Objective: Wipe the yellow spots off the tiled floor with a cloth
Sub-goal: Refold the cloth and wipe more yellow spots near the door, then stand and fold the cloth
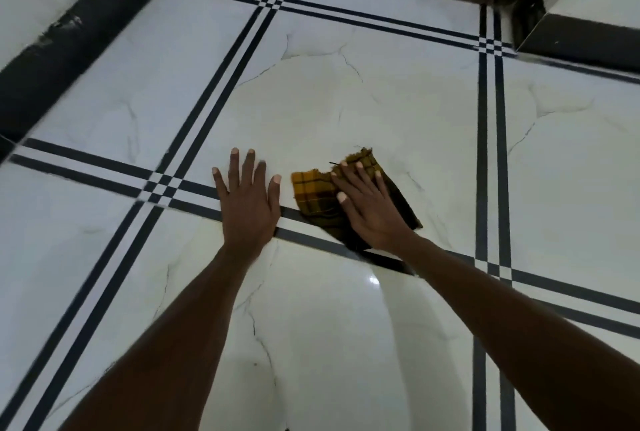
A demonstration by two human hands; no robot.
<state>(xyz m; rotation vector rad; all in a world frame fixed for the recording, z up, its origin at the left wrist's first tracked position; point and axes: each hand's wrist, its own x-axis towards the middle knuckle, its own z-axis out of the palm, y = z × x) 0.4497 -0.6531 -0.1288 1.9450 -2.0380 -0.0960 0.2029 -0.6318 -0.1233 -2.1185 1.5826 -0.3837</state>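
Both my hands lie flat, fingers spread: right hand (369, 209) presses the cloth (317, 196); left hand (247, 200) rests beside it. White floor (381, 108), dark-striped.

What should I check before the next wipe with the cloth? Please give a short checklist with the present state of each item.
1. Right hand flat on the cloth: ok.
2. Left hand flat on the floor, beside the cloth, not touching it: ok.
3. Cloth lying flat: ok, though part is hidden under the hand.
4. Yellow spots visible on the tiles around the cloth: cannot tell, none show clearly.
5. Spot under the cloth: cannot tell, it is covered.
6. Floor ahead of the cloth free of objects: ok.
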